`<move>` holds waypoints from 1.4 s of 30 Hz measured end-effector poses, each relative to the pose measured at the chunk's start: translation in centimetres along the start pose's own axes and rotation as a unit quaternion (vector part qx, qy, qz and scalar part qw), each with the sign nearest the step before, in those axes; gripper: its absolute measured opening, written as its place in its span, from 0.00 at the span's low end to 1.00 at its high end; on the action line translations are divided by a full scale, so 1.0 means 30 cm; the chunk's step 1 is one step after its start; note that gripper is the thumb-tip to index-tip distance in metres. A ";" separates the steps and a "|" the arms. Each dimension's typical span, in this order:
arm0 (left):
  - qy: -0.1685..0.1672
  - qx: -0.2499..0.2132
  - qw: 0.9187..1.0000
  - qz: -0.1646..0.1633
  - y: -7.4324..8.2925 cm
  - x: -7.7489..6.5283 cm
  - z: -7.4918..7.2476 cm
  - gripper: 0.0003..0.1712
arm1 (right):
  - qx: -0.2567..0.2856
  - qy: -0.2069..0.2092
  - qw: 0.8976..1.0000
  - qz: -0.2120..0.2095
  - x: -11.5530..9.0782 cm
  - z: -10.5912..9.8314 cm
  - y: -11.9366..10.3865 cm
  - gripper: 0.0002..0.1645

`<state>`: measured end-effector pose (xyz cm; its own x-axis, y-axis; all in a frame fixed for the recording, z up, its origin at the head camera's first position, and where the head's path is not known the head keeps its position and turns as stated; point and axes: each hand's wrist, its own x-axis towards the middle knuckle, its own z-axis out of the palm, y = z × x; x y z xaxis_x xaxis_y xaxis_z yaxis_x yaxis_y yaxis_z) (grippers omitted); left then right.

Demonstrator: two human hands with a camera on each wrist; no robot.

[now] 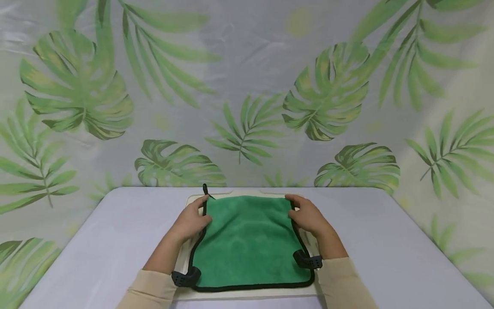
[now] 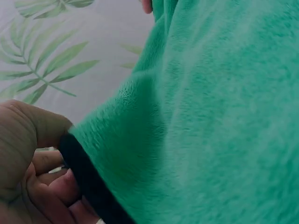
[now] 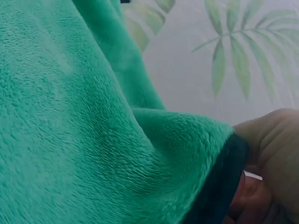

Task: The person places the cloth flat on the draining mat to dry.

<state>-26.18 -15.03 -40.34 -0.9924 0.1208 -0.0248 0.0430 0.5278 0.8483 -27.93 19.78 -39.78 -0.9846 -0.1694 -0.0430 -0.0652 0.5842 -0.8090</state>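
A green plush towel (image 1: 247, 244) with black edging is spread over a pale board, its near edge toward me. My left hand (image 1: 193, 221) grips its left edge near the far end, thumb on the green side. Opposite it, my right hand (image 1: 308, 216) holds the right edge. A black loop (image 1: 205, 189) sticks up past the far left corner. Both wrist views show the towel's edge pinched and its pile rising in folds. At the far end no black edging shows, as the cloth bends away there. Some fingers are hidden behind the towel.
The pale board (image 1: 254, 294) shows around the towel's sides and near edge. It lies on a white-covered table (image 1: 96, 253). A leaf-printed curtain (image 1: 247, 77) hangs behind the table's far edge. Each wrist wears a black strap device (image 1: 187, 278).
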 end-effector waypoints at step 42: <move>-0.028 0.147 0.988 -0.021 0.003 -0.046 -0.058 0.32 | -0.185 -0.007 0.981 0.049 -0.036 0.002 -0.006 0.35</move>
<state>-25.01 -16.61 -39.32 -0.9864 0.1352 -0.0938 0.0410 0.7541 0.6555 -26.85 19.81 -39.62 -0.9870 -0.1071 -0.1199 -0.0271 0.8462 -0.5321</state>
